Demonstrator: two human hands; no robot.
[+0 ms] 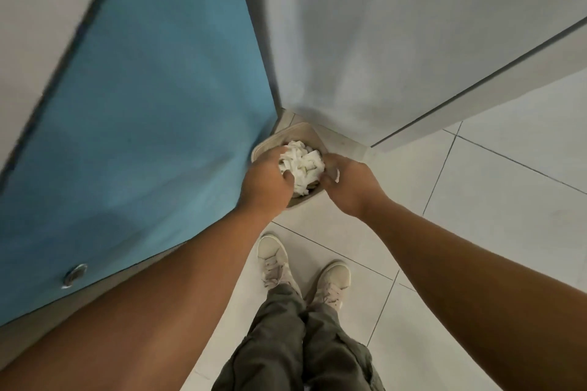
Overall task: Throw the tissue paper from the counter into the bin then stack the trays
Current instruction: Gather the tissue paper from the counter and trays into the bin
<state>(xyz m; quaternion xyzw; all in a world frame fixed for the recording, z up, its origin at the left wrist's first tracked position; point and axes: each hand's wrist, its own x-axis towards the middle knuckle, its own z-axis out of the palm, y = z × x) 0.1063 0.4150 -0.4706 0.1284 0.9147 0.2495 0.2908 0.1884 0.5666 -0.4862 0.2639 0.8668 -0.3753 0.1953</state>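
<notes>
1. Pale tiled floor point(476, 200) underfoot, hemmed at one corner by a blue cabinet panel point(152, 105).
2. Found a small beige plastic bin point(305, 132) tucked into that corner.
3. Gripped a crumpled white tissue paper wad point(301, 165) with left hand point(263, 181) and right hand point(346, 181), close together, directly over the bin's mouth.

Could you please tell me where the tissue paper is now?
In the head view, the tissue paper is gripped between the left hand and right hand, just over the beige bin in the floor corner beside the blue panel.
</notes>
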